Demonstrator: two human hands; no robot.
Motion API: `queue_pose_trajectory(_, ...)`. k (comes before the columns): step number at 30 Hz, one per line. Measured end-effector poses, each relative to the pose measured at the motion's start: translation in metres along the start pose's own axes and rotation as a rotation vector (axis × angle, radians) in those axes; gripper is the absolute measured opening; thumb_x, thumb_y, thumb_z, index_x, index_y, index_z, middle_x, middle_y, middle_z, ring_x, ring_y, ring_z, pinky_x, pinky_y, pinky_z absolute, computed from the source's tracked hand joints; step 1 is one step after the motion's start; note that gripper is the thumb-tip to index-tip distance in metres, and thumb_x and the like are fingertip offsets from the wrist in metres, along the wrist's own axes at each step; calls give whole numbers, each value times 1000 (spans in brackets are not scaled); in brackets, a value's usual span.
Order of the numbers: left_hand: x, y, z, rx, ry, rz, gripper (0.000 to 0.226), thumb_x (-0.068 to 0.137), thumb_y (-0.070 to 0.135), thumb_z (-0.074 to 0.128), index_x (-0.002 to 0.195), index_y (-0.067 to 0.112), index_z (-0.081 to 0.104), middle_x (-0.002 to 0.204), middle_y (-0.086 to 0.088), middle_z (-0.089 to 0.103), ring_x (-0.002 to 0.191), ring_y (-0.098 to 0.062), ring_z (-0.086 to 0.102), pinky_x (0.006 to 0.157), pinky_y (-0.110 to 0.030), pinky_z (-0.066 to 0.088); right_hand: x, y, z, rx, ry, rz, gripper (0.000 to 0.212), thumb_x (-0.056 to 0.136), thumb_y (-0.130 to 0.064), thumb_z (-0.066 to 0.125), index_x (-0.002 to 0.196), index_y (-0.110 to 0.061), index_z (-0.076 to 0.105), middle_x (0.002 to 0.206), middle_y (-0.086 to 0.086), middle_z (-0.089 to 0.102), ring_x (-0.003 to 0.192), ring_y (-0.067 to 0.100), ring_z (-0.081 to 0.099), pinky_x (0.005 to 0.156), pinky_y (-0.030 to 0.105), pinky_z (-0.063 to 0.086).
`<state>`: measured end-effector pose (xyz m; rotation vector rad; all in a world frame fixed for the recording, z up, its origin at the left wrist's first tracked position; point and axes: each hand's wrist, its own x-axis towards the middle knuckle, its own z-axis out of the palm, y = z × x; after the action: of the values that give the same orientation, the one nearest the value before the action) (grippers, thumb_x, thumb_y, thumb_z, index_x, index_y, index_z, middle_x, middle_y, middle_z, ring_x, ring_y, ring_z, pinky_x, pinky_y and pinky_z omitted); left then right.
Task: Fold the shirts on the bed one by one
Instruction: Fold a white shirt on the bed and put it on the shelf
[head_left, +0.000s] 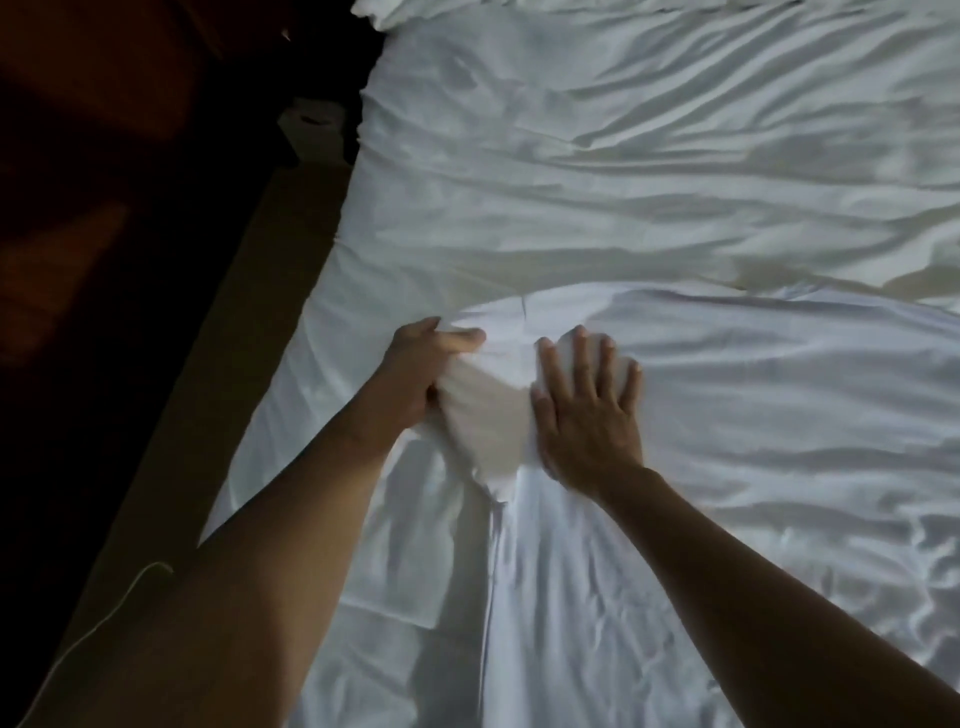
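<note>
A white shirt (571, 571) lies spread on the bed (623, 156), its button placket running down the middle toward me. My left hand (415, 374) grips the collar area of the shirt, fingers curled round a bunch of the cloth. To its right, my right hand (587, 410) lies flat on the shirt with fingers spread, pressing the fabric down near the collar. White on white makes the shirt's edges hard to tell from the sheet.
The bed's wrinkled white sheet fills the far and right parts of the view. The bed's left edge (291, 332) runs diagonally, with dark floor beyond it. A thin white cord (119, 608) lies at the lower left. A pale object (311, 122) sits beside the bed.
</note>
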<state>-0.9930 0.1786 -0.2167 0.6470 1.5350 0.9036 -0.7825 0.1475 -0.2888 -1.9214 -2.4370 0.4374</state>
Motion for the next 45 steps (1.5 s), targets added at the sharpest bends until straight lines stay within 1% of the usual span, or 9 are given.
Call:
queue_pose_trajectory(8,-13,-10,-70,202,27,-127,60,67,53,92,107,10,80,107,-9,79,100,-27,76,90,-43,61,18,-14,12,-44,60,123,65,104,-55,11,165,-36,2,174,6,-6,159,37,-7,123,66,-1)
queue_pose_trajectory(14,-50,-40,-56,-239,117,-60,39,85,5,79,123,6,73,117,-10,77,109,-30,74,91,-44,61,17,-15,15,-59,81,135,64,105,-54,15,165,-36,5,174,7,-4,159,37,-3,123,66,1)
queue_pose_trajectory(18,-46,-51,-38,-477,268,-40,34,96,12,72,130,12,69,123,-8,75,113,-28,72,87,-46,61,16,-13,16,-67,97,130,64,105,-55,15,165,-36,4,174,7,-4,159,37,-3,123,66,1)
queue_pose_trajectory(22,-55,-57,-37,-319,220,-222,44,80,40,87,115,13,78,114,-16,77,100,-32,70,85,-48,53,16,-13,17,-69,113,130,64,105,-54,14,165,-36,3,174,7,-4,159,37,-3,123,66,2)
queue_pose_trajectory(30,-87,-76,-35,-203,328,-78,14,91,8,77,103,2,76,102,-19,78,91,-31,77,83,-43,63,16,-12,18,-58,130,124,64,105,-54,16,165,-36,5,174,7,-2,159,37,-2,123,66,2)
queue_pose_trajectory(34,-94,-75,-35,279,584,-70,11,88,7,73,97,4,67,77,-16,73,58,-22,68,55,-34,56,17,-12,17,-50,126,124,63,105,-55,15,165,-37,4,174,6,-3,159,36,-3,123,66,1)
queue_pose_trajectory(37,-89,-67,-26,661,821,568,19,90,3,65,109,7,65,100,-11,66,90,-26,62,77,-35,51,17,-13,17,-47,121,129,63,105,-55,13,165,-38,2,174,6,-5,159,35,-5,123,65,-1)
queue_pose_trajectory(40,-55,-67,-1,961,349,993,28,91,8,51,111,3,71,107,-17,69,99,-39,64,87,-46,53,17,-12,17,-47,116,124,63,106,-55,13,165,-38,-1,174,6,-7,159,35,-7,123,65,-2)
queue_pose_trajectory(45,8,-78,-10,1412,127,768,57,105,36,35,154,8,47,163,-17,39,151,-37,36,122,-59,28,18,-12,18,-39,113,121,63,106,-56,13,165,-37,1,174,5,-7,159,35,-7,123,66,-1)
